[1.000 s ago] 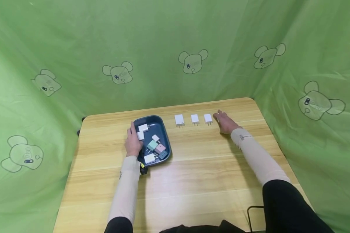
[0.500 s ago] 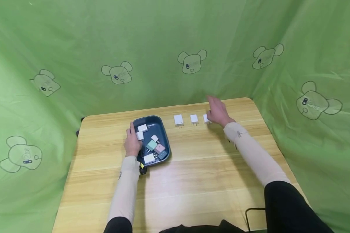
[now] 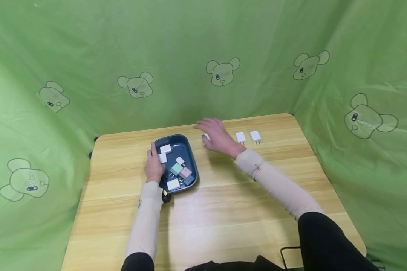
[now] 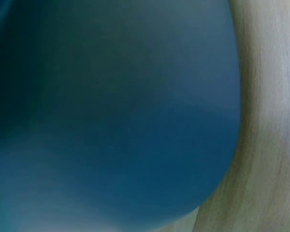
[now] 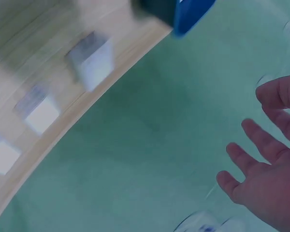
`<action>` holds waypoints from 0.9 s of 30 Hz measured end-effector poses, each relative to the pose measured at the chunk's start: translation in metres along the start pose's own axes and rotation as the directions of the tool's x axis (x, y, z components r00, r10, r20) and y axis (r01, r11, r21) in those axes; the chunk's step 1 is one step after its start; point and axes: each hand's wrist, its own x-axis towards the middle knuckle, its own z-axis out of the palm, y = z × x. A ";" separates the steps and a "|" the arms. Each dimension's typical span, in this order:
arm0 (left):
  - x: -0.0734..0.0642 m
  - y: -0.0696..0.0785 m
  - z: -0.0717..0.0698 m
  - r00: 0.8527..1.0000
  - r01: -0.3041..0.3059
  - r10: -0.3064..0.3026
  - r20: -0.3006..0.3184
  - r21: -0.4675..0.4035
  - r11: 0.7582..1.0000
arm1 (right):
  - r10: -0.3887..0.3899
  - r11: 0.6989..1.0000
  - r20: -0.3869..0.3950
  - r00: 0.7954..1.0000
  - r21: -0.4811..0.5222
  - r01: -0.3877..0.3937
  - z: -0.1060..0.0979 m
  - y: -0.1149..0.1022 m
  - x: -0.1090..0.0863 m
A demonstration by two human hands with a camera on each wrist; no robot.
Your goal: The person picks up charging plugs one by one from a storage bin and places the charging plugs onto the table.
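My left hand (image 3: 154, 167) grips the left rim of a dark blue tray (image 3: 192, 156), thumb over the inner side. Inside lie several plug chargers: white ones, a green charger (image 3: 176, 169), a pink charger (image 3: 185, 173) and a dark blue charger (image 3: 188, 180). The tray's smooth blue wall (image 4: 183, 145) fills most of the left wrist view. My right hand (image 3: 220, 138) hovers over a row of white chargers, fingers spread and holding nothing. One charger (image 3: 240, 137) and the end charger (image 3: 255, 136) show right of it; the hand covers the row's left part.
The wooden table (image 3: 240, 210) backs onto a green curtain (image 3: 176, 101), with more curtain at both sides. A black strapped device (image 3: 166, 197) sits by the left wrist. A thin black bar (image 3: 285, 248) stands at the front edge.
My right hand has swept left along the charger row, from its right end to over the leftmost one. A charger at the right end now shows. My left hand and the tray stay put.
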 end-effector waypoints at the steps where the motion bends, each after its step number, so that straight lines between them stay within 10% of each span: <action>1: 0.000 0.000 0.000 1.000 0.000 0.000 0.001 0.002 1.000 | -0.019 1.000 0.012 1.000 -0.010 0.019 0.004 -0.007 0.001; 11: 0.000 0.001 -0.001 1.000 0.003 -0.003 0.016 0.015 1.000 | -0.238 0.968 0.106 0.965 -0.051 0.244 0.038 -0.058 -0.005; 27: 0.000 0.001 -0.003 1.000 -0.009 0.008 0.006 0.018 1.000 | -0.379 0.912 0.272 0.885 -0.054 0.407 0.093 -0.083 -0.006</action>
